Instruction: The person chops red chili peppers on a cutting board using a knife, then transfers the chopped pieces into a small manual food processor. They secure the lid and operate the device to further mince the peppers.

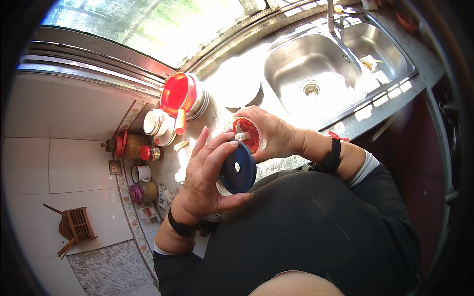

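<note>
My right hand is wrapped around a small clear chopper bowl. Chopped red pepper fills the bowl, and a white blade shaft with a metal blade stands up in the middle of it. Between the thumb and fingers of my left hand is a round dark blue lid, tilted on edge, with a small hole at its centre. The lid is off the bowl and close beside its rim.
A double steel sink with a tap lies ahead to the right. At left stand a red long-handled ladle, stacked white bowls, red-lidded jars and an enamel mug. A wooden chopstick holder hangs on the tiled wall.
</note>
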Available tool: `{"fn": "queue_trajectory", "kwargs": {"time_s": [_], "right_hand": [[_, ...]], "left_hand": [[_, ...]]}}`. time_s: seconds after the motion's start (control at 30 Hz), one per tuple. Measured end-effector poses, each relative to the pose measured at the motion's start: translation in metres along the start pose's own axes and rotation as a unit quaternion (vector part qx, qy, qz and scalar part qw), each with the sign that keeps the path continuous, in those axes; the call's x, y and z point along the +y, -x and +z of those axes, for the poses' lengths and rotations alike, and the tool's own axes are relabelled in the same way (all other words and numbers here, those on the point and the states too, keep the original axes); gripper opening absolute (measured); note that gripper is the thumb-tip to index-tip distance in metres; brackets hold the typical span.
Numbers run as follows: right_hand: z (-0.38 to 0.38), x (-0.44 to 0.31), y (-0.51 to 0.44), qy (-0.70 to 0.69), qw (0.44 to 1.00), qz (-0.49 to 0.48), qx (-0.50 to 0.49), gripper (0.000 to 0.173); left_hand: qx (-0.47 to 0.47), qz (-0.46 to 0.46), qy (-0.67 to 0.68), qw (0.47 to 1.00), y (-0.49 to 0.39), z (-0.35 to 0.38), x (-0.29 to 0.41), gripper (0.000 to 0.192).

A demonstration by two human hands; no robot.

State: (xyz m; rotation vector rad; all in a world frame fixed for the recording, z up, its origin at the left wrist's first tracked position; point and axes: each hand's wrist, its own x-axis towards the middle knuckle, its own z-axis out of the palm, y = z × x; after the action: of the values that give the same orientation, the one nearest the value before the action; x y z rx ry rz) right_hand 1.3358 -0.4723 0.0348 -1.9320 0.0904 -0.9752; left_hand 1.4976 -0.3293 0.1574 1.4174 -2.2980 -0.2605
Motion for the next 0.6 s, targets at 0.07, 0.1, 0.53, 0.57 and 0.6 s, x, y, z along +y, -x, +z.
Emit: {"fn": "queue_trajectory", "kwargs": {"time_s": [0.07, 0.1, 0.53, 0.57, 0.6], "right_hand": [[0.0, -0.003, -0.001, -0.005, 1.0, 0.001, -0.004, 0.083], [0.001, -0.004, -0.002, -0.01, 1.0, 0.0, -0.004, 0.082], [0.002, -0.002, 0.001, -0.009, 0.999, -0.015, 0.031, 0.073], [0.002, -0.002, 0.001, -0.01, 0.999, -0.02, 0.03, 0.073], [0.002, -0.001, 0.0, -0.012, 0.999, -0.029, 0.034, 0.074]], "left_hand": [[0.031, -0.023, -0.059, 0.997, -0.004, 0.004, -0.003, 0.088], [0.044, -0.028, -0.09, 0.995, -0.007, 0.007, -0.006, 0.089], [-0.008, -0.114, -0.06, 0.992, -0.019, 0.021, -0.015, 0.089], [-0.008, -0.124, -0.039, 0.991, -0.018, 0.02, -0.016, 0.089], [-0.011, -0.12, -0.029, 0.992, -0.018, 0.02, -0.017, 0.089]]}}
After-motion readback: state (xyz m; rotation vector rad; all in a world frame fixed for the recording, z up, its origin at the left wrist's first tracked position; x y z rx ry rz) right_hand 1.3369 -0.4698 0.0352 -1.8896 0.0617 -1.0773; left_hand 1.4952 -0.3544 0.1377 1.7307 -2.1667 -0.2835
